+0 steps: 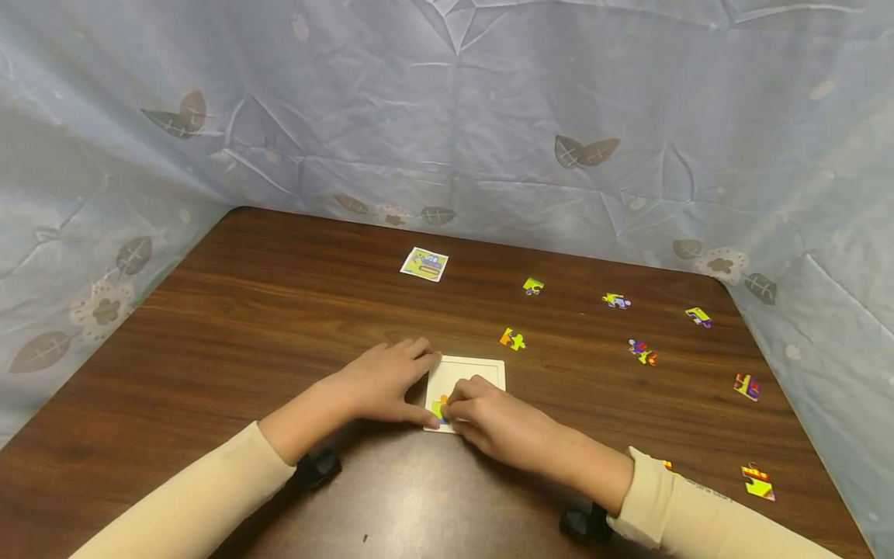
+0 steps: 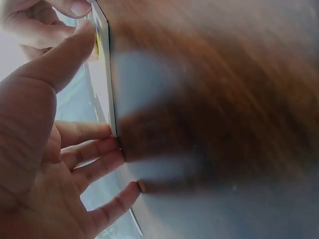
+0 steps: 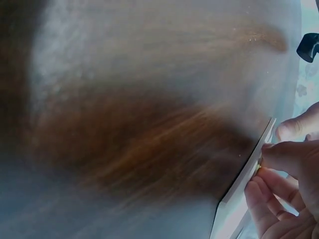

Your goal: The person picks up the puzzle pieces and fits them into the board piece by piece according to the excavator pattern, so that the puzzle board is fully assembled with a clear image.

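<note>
A small cream puzzle tray (image 1: 482, 363) lies flat on the table before me. My left hand (image 1: 387, 382) rests at its left side, fingers spread and fairly straight, with the thumb by the near left corner. In that corner a yellow, orange and blue jigsaw piece (image 1: 438, 407) shows inside the frame. My right hand (image 1: 492, 417) reaches over the tray from the right, thumb and fingers pinching at the piece. In the right wrist view a sliver of a yellow piece (image 3: 258, 169) shows between the thumb and fingertips; the rest is hidden by the hand.
Loose jigsaw pieces lie scattered to the right, among them an orange-yellow one (image 1: 513, 339), a green one (image 1: 533, 286) and a red-yellow one (image 1: 758, 483). A square picture card (image 1: 425, 265) lies toward the back. A patterned curtain (image 1: 503, 116) hangs behind the brown table (image 1: 279, 279).
</note>
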A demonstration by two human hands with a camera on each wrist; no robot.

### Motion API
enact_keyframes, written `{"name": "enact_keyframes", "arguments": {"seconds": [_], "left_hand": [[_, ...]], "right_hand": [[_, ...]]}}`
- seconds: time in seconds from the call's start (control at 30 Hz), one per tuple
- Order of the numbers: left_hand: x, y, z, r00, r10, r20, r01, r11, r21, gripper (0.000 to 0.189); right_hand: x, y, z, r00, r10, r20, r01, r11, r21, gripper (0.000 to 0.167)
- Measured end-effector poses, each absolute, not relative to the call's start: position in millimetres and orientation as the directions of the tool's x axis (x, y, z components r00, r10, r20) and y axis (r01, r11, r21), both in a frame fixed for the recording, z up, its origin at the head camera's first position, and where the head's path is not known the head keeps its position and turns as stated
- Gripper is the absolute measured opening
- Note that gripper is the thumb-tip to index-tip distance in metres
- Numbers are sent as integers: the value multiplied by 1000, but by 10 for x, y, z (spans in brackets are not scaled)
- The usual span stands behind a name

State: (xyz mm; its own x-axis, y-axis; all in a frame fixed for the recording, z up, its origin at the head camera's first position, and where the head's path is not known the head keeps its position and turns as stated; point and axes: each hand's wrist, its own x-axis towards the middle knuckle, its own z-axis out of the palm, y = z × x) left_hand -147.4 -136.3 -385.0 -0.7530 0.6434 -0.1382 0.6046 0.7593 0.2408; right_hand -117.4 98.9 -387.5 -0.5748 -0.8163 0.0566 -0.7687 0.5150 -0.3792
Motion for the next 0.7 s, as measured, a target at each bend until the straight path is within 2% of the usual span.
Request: {"name": "enact_keyframes", "arguments": {"seconds": [0.13, 0.33, 0.53, 0.7], "left_hand": [[-1486, -1359, -3860, -748, 651, -129, 613, 752, 244, 90], [-1478, -1335, -3848, -751, 641, -160, 596, 762, 254, 93], [-1470, -1302, -3809, -765, 615, -193, 567, 784, 251, 94], [-1470, -1290, -3802, -772, 602, -202, 553, 794, 254, 95]], "right_hand": [[-1159, 1006, -3886, -582, -811, 55, -765, 523, -377, 16], [-1136, 1038, -3881, -584, -811, 27, -757, 532, -379, 25], [-1161, 1172, -3799, -567, -824, -25, -734, 519, -438, 34], [-1098, 1541, -3719, -619, -784, 42, -713, 539, -449, 34]]}}
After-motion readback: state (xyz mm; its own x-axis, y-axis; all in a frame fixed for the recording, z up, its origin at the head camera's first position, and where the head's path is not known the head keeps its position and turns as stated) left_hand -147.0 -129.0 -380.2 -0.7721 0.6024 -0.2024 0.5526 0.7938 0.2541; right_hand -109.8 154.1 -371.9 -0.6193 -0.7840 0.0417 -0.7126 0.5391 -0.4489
